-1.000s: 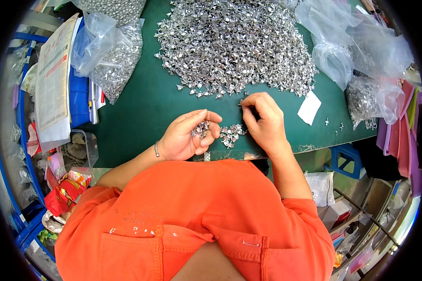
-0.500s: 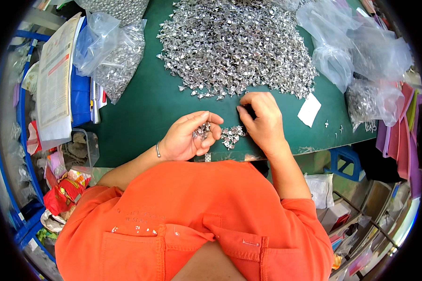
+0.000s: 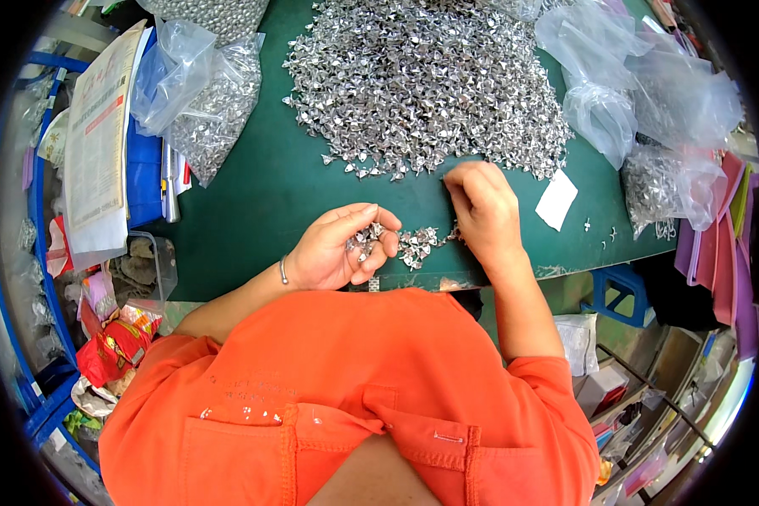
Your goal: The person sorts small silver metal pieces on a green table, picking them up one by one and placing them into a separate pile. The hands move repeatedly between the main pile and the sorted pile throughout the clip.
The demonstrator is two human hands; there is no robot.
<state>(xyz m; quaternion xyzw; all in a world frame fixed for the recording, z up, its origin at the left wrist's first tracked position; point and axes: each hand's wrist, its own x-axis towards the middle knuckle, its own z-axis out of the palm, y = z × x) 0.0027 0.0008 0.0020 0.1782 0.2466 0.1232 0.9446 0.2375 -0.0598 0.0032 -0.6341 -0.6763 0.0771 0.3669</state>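
Observation:
My left hand (image 3: 339, 246), palm up with curled fingers, cups several small shiny silver metal pieces (image 3: 363, 241). Right beside its fingertips lies a little cluster of the same pieces (image 3: 417, 246) on the green tabletop (image 3: 253, 194). To the right of that cluster is my right hand (image 3: 484, 211), back upward, its fingers bent down and pressed together close to the table. What its fingertips hold, if anything, is hidden. Beyond both hands spreads a large heap of silver metal pieces (image 3: 430, 84).
Clear plastic bags of metal parts stand at the left (image 3: 215, 110) and right (image 3: 654, 185). A white paper slip (image 3: 557, 200) lies right of the heap, near a few loose pieces. A newspaper (image 3: 99, 143) leans on a blue bin (image 3: 146, 173). Below the table's edge is a blue stool (image 3: 620, 295).
My right hand has shifted slightly right, away from the small cluster, uncovering more pieces at its right end. The left hand stays nearly still with its handful.

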